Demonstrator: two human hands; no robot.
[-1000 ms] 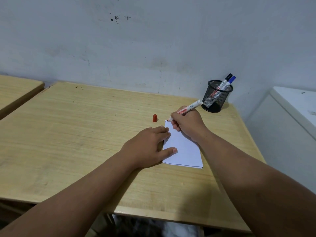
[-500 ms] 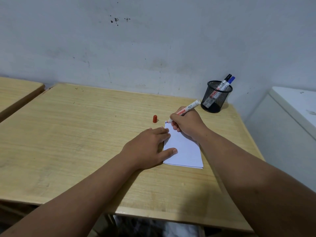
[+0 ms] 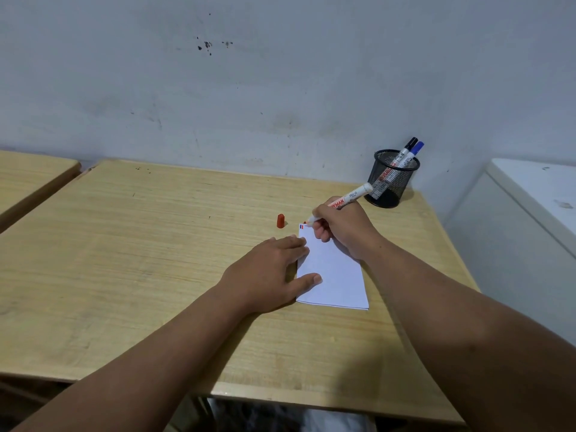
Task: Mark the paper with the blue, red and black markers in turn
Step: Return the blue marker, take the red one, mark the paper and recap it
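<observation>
**Red mark going down beside the blue one**

Little has moved since the earlier frames: both hands sit where they were, the marker barely re-angled, but a red stroke now shows at the paper's far-left corner next to a blue one.

Nearest: left hand (image 3: 268,269) flat on the surface (image 3: 124,275), fingers spread and not gripping anything, thumb and fingertips pressing the left edge of the paper (image 3: 335,275) to pin it. Folded white paper lies just right of centre, near edge toward the camera.

Beyond it: right hand (image 3: 343,227) in a closed writing grip clamped on the red marker (image 3: 350,198), tip at the paper's far-left corner, barrel tilted up and right. Can't tell if the tip touches or hovers just off.

Marks (image 3: 301,226): small blue and red strokes side by side at that corner.

Red cap (image 3: 280,220) stands on the surface just left of the paper corner, apart from it.

Farthest: mesh pen holder (image 3: 391,179) by the wall, holding the black marker (image 3: 406,148) and blue marker (image 3: 414,150), both capped.

Judgement: blue done, red in progress or just finished; next likely recap red, swap for black.
</observation>
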